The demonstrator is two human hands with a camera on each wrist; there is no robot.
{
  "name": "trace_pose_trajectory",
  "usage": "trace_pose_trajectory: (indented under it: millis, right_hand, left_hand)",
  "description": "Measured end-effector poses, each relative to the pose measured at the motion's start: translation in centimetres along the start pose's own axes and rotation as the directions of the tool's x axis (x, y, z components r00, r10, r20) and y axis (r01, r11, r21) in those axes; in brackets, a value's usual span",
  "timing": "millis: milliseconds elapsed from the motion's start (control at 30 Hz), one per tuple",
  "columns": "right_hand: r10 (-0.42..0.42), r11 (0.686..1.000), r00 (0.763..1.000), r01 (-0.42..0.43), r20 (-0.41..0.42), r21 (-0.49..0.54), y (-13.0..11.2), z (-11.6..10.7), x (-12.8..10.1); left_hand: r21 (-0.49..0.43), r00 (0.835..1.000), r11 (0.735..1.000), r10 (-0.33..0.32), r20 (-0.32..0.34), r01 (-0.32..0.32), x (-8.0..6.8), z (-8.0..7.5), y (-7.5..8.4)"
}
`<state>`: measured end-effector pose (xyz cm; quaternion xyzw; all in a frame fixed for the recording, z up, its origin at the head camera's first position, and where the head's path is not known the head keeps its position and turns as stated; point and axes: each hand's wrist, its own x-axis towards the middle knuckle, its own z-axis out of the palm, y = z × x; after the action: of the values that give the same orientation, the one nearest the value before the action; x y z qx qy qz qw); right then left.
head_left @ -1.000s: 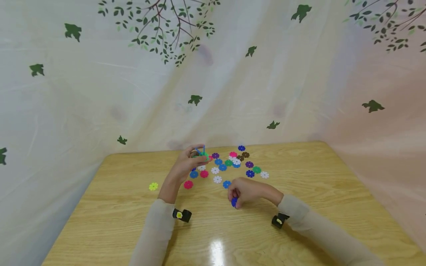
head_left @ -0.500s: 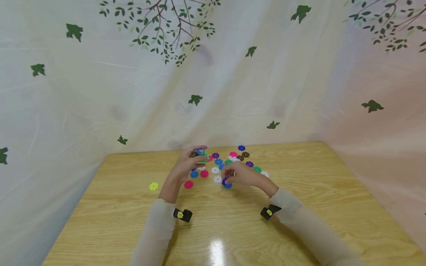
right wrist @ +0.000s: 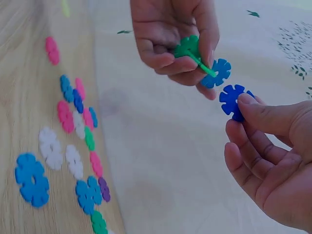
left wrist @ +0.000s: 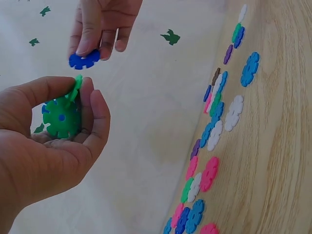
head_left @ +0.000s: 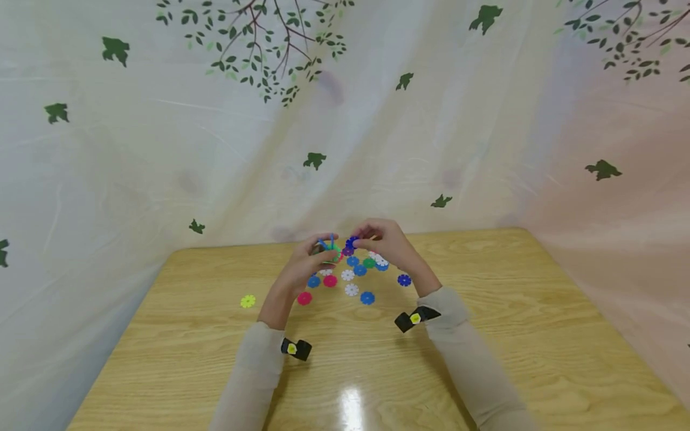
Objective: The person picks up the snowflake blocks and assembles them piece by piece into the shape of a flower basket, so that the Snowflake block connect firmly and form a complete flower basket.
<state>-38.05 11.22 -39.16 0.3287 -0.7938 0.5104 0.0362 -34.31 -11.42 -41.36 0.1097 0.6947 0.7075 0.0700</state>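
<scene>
My left hand (head_left: 315, 256) (left wrist: 58, 141) (right wrist: 173, 36) holds a small cluster of joined flower-shaped discs (left wrist: 62, 114) (right wrist: 195, 56), green ones with a light blue disc (right wrist: 216, 73) slotted on. My right hand (head_left: 377, 242) (right wrist: 270, 146) (left wrist: 100, 24) pinches a single dark blue disc (right wrist: 234, 100) (left wrist: 84, 59) (head_left: 351, 242) by its edge. That disc hovers close beside the cluster, apart from it. Both hands are raised above the far middle of the wooden table (head_left: 485, 335).
Several loose discs in blue, white, pink, green and purple lie on the table under the hands (head_left: 350, 278) (left wrist: 214, 131) (right wrist: 73, 141). A lone yellow disc (head_left: 248, 301) lies to the left. A leaf-printed curtain (head_left: 162, 149) hangs behind the table's far edge.
My right hand has lifted off the table with the dark blue disc and moved up and away to beside the left hand's cluster. The left hand has stayed put.
</scene>
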Motion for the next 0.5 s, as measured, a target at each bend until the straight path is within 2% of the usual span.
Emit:
trace_pose_trajectory:
  millis: [200, 500]
  right_hand:
    - [-0.012, 0.999, 0.998, 0.015, -0.058, 0.049, 0.2, 0.8, 0.4]
    - [-0.024, 0.993, 0.997, 0.032, -0.070, 0.109, 0.1, 1.9, 0.3]
  left_hand:
    - [0.008, 0.999, 1.000, 0.015, 0.029, -0.016, 0.0, 0.1, 0.0]
    - [-0.016, 0.998, 1.000, 0.012, 0.056, -0.011, -0.2, 0.0, -0.1]
